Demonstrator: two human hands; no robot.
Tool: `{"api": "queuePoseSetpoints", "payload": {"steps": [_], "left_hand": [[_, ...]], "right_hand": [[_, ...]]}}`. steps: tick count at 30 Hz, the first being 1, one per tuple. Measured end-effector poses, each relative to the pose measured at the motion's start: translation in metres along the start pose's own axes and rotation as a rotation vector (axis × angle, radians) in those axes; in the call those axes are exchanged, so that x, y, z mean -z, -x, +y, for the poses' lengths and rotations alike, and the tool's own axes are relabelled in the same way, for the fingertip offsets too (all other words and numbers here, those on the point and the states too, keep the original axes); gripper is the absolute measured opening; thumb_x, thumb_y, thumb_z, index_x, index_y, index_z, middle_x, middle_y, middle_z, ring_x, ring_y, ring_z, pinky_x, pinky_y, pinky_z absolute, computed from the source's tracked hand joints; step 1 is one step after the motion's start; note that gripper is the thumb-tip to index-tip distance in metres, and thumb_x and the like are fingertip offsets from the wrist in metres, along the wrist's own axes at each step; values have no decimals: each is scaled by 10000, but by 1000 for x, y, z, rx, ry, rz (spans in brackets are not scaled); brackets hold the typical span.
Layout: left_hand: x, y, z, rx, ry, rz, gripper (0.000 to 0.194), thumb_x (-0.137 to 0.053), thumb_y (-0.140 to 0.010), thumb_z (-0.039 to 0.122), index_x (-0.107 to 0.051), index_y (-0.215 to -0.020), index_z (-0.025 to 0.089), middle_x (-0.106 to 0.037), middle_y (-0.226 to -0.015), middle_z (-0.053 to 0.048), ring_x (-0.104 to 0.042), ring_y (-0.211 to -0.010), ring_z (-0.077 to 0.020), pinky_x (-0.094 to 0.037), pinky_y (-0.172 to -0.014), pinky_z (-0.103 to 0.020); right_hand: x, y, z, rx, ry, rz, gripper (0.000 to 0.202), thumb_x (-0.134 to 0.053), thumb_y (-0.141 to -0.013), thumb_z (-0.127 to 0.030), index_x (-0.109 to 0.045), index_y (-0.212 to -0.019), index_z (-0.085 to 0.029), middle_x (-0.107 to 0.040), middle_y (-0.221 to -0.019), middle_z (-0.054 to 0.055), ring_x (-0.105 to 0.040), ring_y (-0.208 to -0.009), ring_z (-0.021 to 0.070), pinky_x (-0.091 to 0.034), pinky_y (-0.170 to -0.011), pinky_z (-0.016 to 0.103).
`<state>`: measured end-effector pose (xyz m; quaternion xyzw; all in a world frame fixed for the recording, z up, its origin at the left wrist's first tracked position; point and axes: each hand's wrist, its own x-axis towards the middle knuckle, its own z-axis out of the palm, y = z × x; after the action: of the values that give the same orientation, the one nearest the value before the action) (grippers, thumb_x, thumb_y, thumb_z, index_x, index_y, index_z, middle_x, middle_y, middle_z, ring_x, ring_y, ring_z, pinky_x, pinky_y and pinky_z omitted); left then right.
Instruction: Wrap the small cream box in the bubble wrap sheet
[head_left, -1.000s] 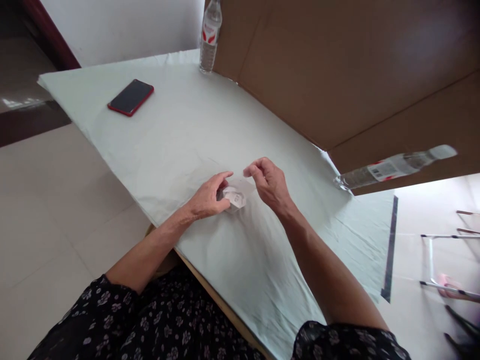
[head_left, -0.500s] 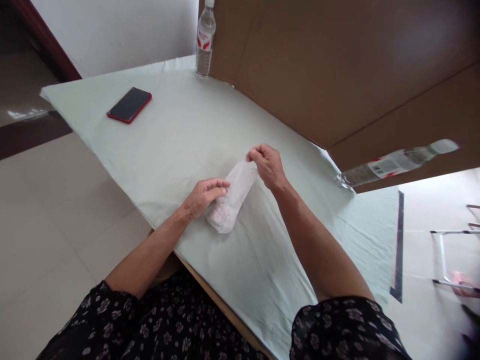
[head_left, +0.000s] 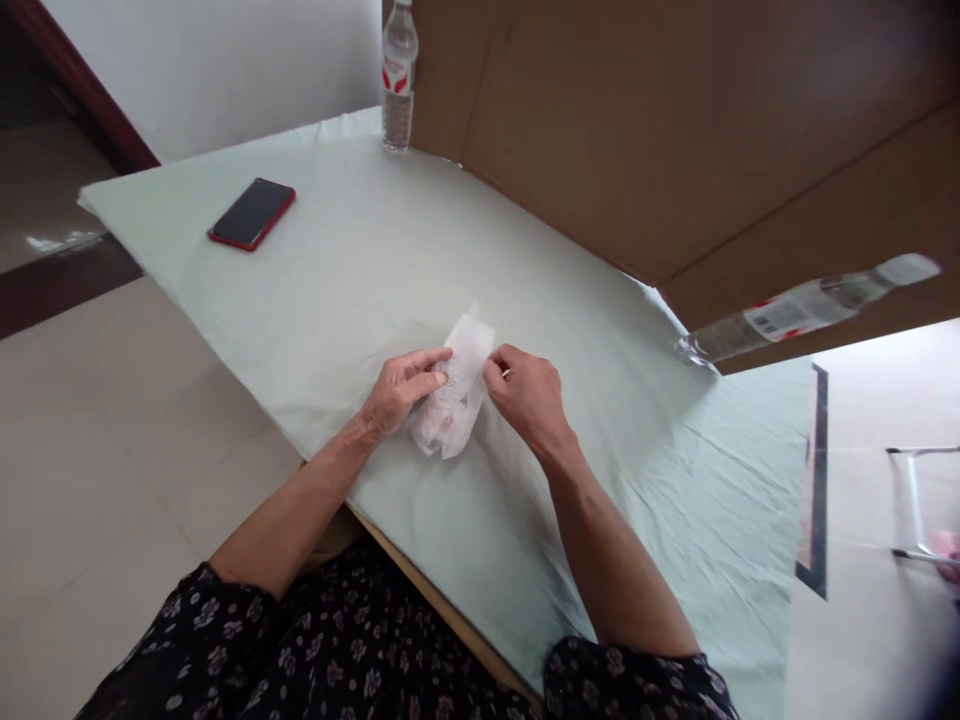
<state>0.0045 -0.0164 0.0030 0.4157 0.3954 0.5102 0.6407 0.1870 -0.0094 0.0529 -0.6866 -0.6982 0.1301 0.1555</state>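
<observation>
A crumpled, translucent white plastic bag (head_left: 463, 372) lies on the cloth in front of me, with something pinkish showing dimly in its lower end. From the left, my left hand (head_left: 401, 390) holds the bag down, thumb and fingers laid over its edge. My right hand (head_left: 525, 390) is closed in a pinch at the bag's right edge. A small bit of white shows between its fingers. What lies inside the bag cannot be made out.
A pale green cloth (head_left: 322, 290) covers the table. At the far left lies a phone in a red case (head_left: 253, 213). A large brown cardboard panel (head_left: 600, 130) stands behind, with one water bottle (head_left: 398, 80) at its left and another water bottle (head_left: 795, 312) at its right.
My right hand has come down from the bag's top end to its right side. The bag's top now lies folded and shorter. My left hand stays almost in place.
</observation>
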Motion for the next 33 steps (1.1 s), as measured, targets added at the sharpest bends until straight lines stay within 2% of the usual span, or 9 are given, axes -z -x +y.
{"api": "queuePoseSetpoints", "payload": {"steps": [2,5,9,14,16,19,23,27,33], "left_hand": [[0,-1,-1,-41,6,21,473,-792,-650,370,-794,-1058,131,-768,-966,-88,-665,-959,-240,-512,-857,-339],[0,0,0,-55,-25,33,523,-779,-652,338,-772,-1131,129,-761,-986,-83,-668,-930,-227,-516,-840,-333],[-2,5,3,-19,-69,-28,643,-764,-671,325,-704,-1276,116,-753,-983,-77,-671,-886,-218,-526,-788,-324],[-2,2,-1,-70,-51,8,592,-754,-658,336,-725,-1210,125,-758,-1022,-96,-683,-965,-252,-537,-852,-359],[-1,-2,-4,-106,-26,47,540,-739,-660,345,-737,-1160,139,-758,-1067,-104,-682,-1031,-267,-533,-916,-384],[3,-6,-7,-127,-43,108,546,-717,-681,380,-716,-1176,150,-741,-1138,-115,-669,-1097,-277,-521,-979,-413],[7,-8,-8,-186,-344,201,605,-745,-705,442,-669,-1243,176,-650,-1306,-147,-630,-1168,-291,-525,-963,-424],[7,-7,-9,-326,-659,213,536,-778,-707,417,-692,-1186,191,-603,-1326,-143,-603,-1192,-283,-524,-986,-423],[2,-8,-8,-255,-709,253,333,-701,-720,275,-735,-1035,170,-721,-1042,-79,-667,-957,-214,-542,-901,-356]], "right_hand": [[2,-1,10,-12,-114,7,180,-500,-877,-220,-607,-733,-210,-674,-701,16,-611,-671,178,-368,-659,299],[6,3,12,-10,-229,28,275,-545,-920,-401,-597,-728,-212,-657,-674,8,-601,-650,172,-389,-660,299],[5,8,-8,4,-88,-28,416,-588,-902,-610,-642,-850,-200,-727,-830,60,-648,-735,211,-402,-686,319],[-5,2,-8,-46,53,-9,171,-582,-899,-338,-658,-898,-185,-743,-902,110,-673,-800,259,-411,-699,340],[-7,-1,5,-53,-95,25,146,-534,-876,-252,-651,-808,-199,-720,-792,76,-655,-746,235,-421,-701,336],[-9,-5,25,-52,-540,43,193,-547,-856,-315,-656,-738,-210,-699,-732,36,-633,-722,201,-454,-719,326],[-17,-7,36,-101,-974,-31,232,-655,-799,-428,-687,-736,-208,-703,-727,18,-618,-701,180,-467,-707,317],[-29,-5,33,-109,-1195,-118,267,-748,-753,-479,-695,-784,-219,-722,-757,4,-634,-700,176,-482,-701,311],[-38,-3,30,-133,-1344,-206,443,-803,-694,-625,-664,-852,-235,-764,-841,27,-709,-792,228,-536,-736,354]]}}
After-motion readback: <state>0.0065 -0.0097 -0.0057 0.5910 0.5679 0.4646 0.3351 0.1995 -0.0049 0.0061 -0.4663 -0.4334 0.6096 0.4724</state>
